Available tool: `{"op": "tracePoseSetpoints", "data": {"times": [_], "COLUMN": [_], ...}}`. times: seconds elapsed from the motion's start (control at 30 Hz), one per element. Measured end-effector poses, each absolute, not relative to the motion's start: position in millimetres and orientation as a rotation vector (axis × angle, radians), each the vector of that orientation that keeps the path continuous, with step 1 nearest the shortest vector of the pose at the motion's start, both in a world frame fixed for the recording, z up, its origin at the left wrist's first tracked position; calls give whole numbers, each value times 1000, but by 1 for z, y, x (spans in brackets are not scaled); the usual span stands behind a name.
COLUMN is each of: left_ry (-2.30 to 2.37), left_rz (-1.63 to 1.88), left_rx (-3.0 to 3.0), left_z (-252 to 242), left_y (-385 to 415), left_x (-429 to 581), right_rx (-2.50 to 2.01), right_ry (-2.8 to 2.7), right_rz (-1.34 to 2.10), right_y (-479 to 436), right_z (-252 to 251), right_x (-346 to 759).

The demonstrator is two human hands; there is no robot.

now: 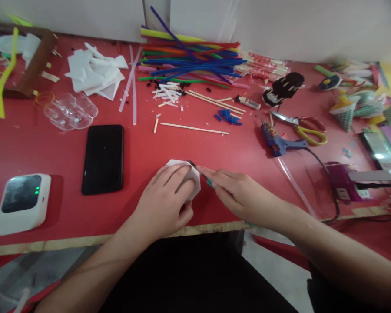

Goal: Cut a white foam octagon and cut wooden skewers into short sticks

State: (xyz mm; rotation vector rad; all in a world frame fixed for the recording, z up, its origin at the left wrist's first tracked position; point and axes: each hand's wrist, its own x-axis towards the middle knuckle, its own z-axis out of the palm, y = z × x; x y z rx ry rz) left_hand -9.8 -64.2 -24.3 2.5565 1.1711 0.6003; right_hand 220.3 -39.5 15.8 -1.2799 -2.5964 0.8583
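Observation:
Near the front edge of the table, my left hand (169, 193) presses on a small piece of white paper (196, 184) with its fingers bent over it and the thumb tucked in. My right hand (236, 189) grips a craft knife (198, 170) with a dark blade and a teal handle, most of which is hidden by the fingers. The blade's tip meets the paper's upper right edge, close to my left fingertips. Beyond both hands lie a thin wooden stick (194, 128) and a short stick piece (155, 125).
A black phone (103, 159) and a white device (22, 204) lie to the left. On the right are a glue gun (275, 139) with its cord, scissors (306, 126) and a purple box (343, 182). Pipe cleaners (192, 56) and white scraps (94, 71) lie at the back.

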Motion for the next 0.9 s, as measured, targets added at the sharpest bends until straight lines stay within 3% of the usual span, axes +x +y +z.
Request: {"op": "tracePoseSetpoints", "data": {"times": [0.9], "left_ry": [1186], "left_rz": [592], "left_rx": [2602], "left_z": [-25], "left_y": [-65], "left_x": [-10], "right_rx": [-1297], "right_ry": [-2620], "right_rz": [862], "right_y": [-39], "right_z": [20], "right_x": [219]}}
